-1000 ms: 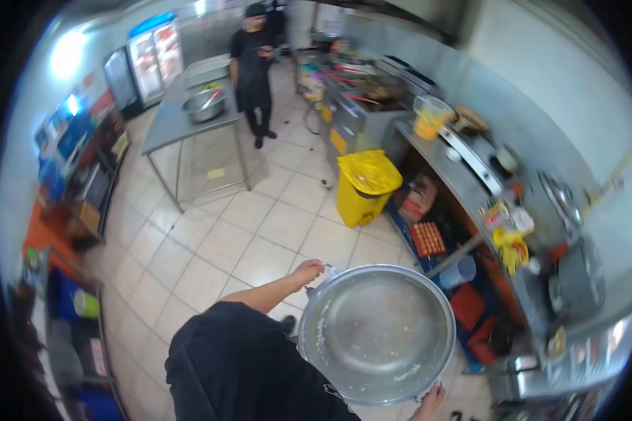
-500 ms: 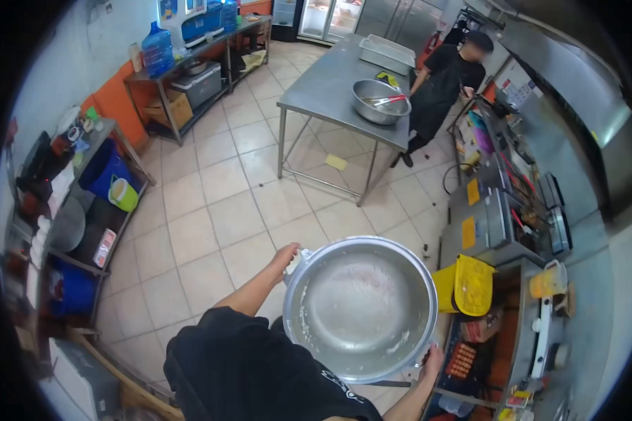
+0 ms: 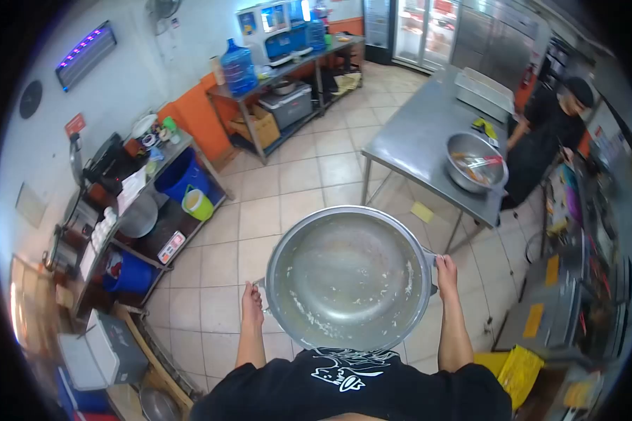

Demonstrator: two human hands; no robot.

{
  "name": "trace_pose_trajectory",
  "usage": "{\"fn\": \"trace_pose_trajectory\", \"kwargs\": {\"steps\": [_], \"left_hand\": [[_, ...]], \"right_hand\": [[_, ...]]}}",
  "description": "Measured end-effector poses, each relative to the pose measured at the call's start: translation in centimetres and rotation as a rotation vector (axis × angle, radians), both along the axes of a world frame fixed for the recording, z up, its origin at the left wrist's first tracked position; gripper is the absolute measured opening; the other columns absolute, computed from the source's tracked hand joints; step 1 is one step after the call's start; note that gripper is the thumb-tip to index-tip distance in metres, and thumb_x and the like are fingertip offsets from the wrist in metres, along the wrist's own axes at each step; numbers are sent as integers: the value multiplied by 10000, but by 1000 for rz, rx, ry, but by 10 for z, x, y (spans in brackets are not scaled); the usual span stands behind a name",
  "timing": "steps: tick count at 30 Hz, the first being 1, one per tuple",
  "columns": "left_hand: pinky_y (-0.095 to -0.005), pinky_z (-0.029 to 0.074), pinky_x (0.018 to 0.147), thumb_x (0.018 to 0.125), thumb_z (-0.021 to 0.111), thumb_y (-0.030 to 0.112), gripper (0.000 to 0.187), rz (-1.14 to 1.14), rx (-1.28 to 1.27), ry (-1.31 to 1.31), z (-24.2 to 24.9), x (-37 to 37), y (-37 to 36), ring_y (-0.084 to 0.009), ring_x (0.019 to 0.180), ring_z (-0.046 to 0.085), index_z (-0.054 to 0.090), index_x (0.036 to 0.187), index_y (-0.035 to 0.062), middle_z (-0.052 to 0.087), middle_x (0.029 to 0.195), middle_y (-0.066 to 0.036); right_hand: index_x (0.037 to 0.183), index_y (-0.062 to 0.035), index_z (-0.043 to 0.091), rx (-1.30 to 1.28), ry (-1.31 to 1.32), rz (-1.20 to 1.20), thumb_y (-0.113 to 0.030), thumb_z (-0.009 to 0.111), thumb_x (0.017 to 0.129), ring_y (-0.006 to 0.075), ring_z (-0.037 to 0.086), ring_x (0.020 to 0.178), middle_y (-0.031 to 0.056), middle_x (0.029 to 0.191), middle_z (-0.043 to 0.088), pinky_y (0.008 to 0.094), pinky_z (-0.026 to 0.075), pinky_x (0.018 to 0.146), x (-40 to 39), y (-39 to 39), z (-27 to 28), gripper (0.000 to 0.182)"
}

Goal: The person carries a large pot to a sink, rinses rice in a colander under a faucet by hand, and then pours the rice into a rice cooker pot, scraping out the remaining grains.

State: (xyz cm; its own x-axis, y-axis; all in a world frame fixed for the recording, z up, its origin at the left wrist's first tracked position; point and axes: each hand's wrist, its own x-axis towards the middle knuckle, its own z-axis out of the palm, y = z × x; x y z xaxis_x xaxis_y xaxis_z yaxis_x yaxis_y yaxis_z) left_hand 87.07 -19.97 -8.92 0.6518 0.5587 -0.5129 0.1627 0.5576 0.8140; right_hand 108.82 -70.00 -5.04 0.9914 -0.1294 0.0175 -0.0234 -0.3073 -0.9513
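A large round metal pot (image 3: 344, 281) is held up in front of my chest, its open mouth facing me. White bits, like rice grains, cling to its inner wall. My left hand (image 3: 253, 303) is wrapped round the handle on the pot's left side. On the opposite side, my right hand (image 3: 446, 274) grips the other handle. The pot hangs over the tiled floor, and its outer bottom is hidden from me.
Ahead to the right stands a steel table (image 3: 407, 151) with a metal bowl (image 3: 476, 163) and a rectangular tray (image 3: 484, 92). A co-worker (image 3: 551, 130) stands beside it. Shelving with blue bins (image 3: 179, 175) lines the left; a yellow bin (image 3: 519, 375) is at lower right.
My view and body have turned left, so the table and co-worker now appear farther right. The pot has become level between my hands, both still on its handles.
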Motion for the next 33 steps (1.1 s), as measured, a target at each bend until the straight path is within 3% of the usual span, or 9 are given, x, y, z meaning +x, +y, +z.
{"fn": "trace_pose_trajectory", "kwargs": {"steps": [4,11,14,15,16,20,22,26,33], "left_hand": [[-222,171,416,860,448,554,396,352,-62,-21,-7,29,41,-60,447,281,469,711,188,353,540,86],[-236,181,419,846,434,532,378,497,-44,-2,-4,168,177,-70,453,299,470,712,180,357,537,79],[-225,210,435,861,440,455,312,485,39,-113,22,240,225,-67,466,317,487,742,170,397,555,78],[-225,210,435,861,440,455,312,466,38,-96,27,270,257,-67,466,317,487,742,170,397,555,78],[-210,208,439,874,441,396,268,465,63,-138,27,298,276,-56,473,316,488,748,164,395,572,81],[-196,237,459,903,449,321,213,412,108,-205,45,442,335,-43,484,330,487,760,168,403,586,84],[-201,266,474,913,460,310,213,388,157,-231,71,517,345,-55,495,351,478,753,171,410,592,82],[-196,262,515,928,443,303,225,376,152,-197,97,658,422,-56,558,369,473,750,167,402,622,66],[-196,287,521,943,427,275,233,140,117,-370,96,947,482,-65,551,368,474,771,124,399,622,48]], "right_hand": [[678,-3,523,-100,22,144,-299,611,831,132,415,576,46,581,495,333,369,550,137,116,-5,344],[629,11,512,-100,-1,178,-331,632,806,147,424,550,86,539,474,348,369,533,340,307,-19,403],[629,2,525,-62,15,193,-302,624,819,135,421,547,78,538,472,335,363,526,397,360,26,371],[630,-2,529,-11,36,189,-291,620,824,131,417,546,75,537,470,330,360,523,428,387,34,360],[625,-22,531,-26,-48,200,-302,619,849,77,362,573,-22,563,428,280,301,506,460,398,18,369],[622,-21,518,67,-95,148,-307,622,848,82,352,564,-17,559,419,288,299,496,589,445,10,379],[632,12,505,104,-81,175,-283,616,822,163,394,519,101,529,448,338,362,522,662,469,7,368],[636,21,490,36,-180,122,-295,616,823,245,391,512,154,554,464,354,360,514,783,523,40,388],[614,9,483,118,-185,-40,-290,628,827,128,337,514,70,517,397,327,327,496,990,528,42,395]]}}
